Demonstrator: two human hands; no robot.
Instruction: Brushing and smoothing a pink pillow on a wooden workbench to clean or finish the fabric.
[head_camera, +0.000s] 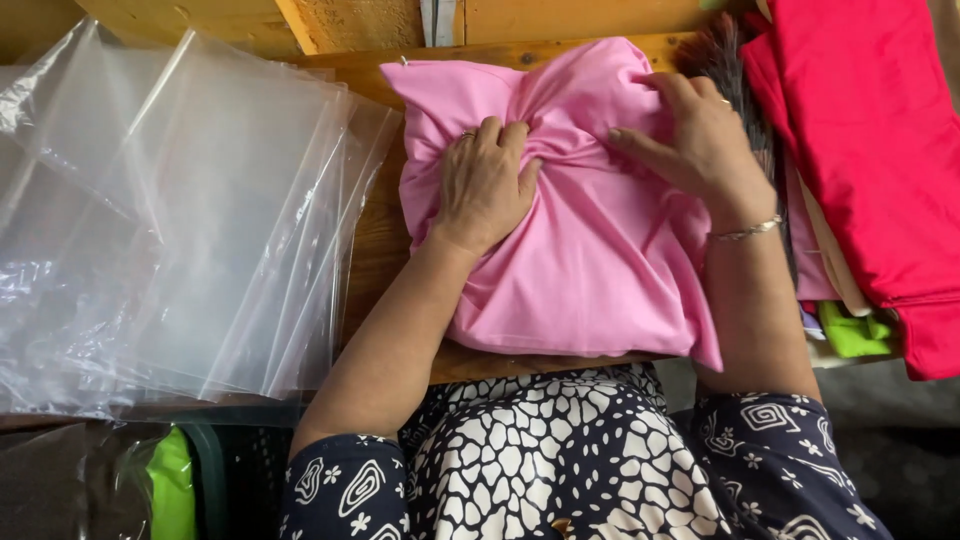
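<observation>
Your left hand (487, 180) is palm-down on the pink cloth (570, 230), fingers curled and pinching the gathered folds at its middle, so the bunch stays pinned while the other hand works. Your right hand (700, 140) lies flat on the upper right part of the same cloth, index finger stretched toward the gather, pressing the fabric down; looks like it's smoothing rather than gripping, fingers not closed on anything I can see. Hands are close, a narrow gap apart, both on the one piece

Pink cloth sits folded into a rough square on the wooden table (375, 240), right in front of your torso, creases running out from the pinch point. Near edge hangs slightly over the table lip toward your patterned dress (540, 450)

Left of it: a fanned stack of clear plastic bags (180, 220), overlapping, mouths roughly toward you, near the cloth's left edge but not touching it as far as I can tell. Placed within easy reach of the left hand

Right of it: a pile of folded red cloth (870, 150) with a green piece (852, 332) and a pale one poking out underneath, tight beside the pink one. Something dark and bristly sits behind your right hand, partly hidden, can't say what

Bracelet (745, 231) on the right wrist, ring on the left hand. Dark basket (235, 470) with another green item below the table at lower left
</observation>
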